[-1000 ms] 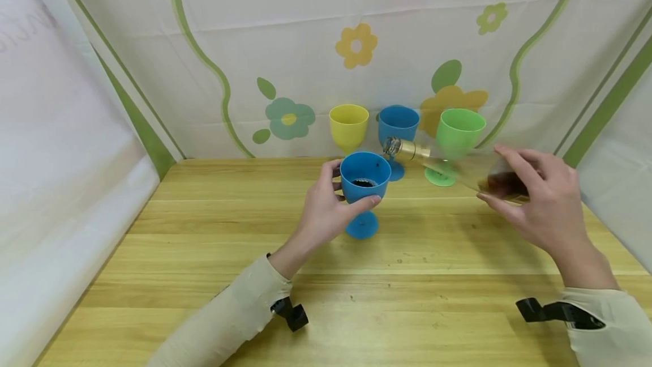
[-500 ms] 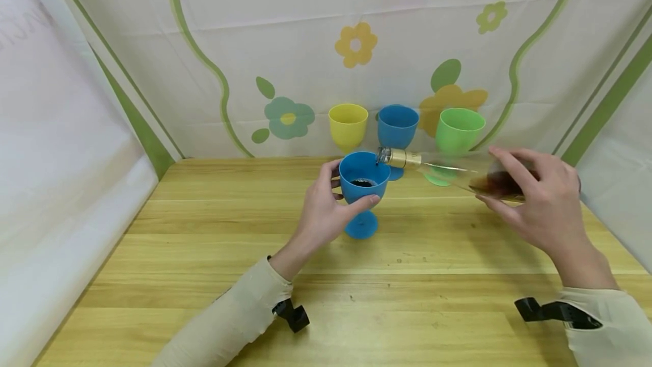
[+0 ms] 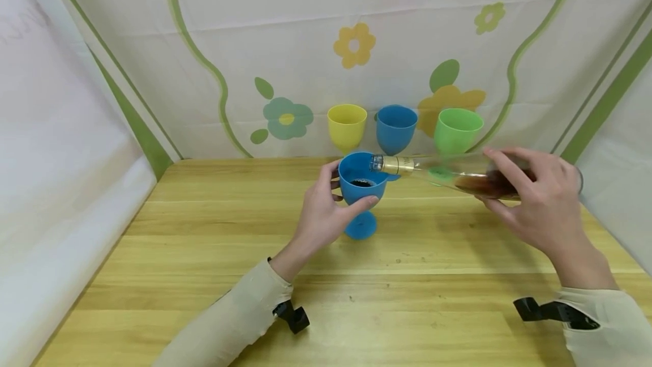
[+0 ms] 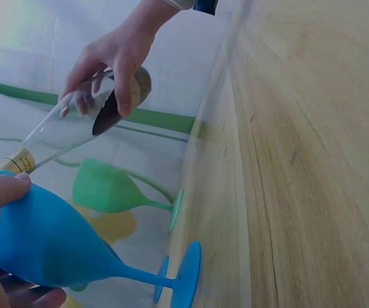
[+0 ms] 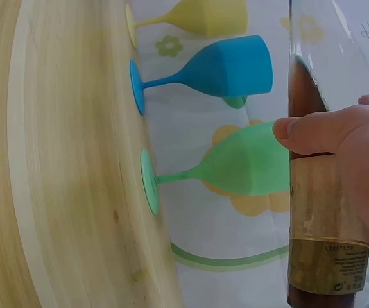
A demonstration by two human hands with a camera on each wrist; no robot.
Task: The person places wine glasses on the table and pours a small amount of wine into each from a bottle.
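Bottle (image 3: 458, 174) lay nearly level at your 2 o'clock, its mouth over the blue goblet (image 3: 363, 183); your right hand (image 3: 535, 203) curled its fingers round the slippery-looking glass base, left hand (image 3: 321, 211) pinching the goblet's bowl.

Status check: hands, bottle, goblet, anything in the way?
Left hand grips near blue goblet. Right hand holds bottle tipped, neck over goblet rim, dark liquid inside goblet. Nothing in the way.
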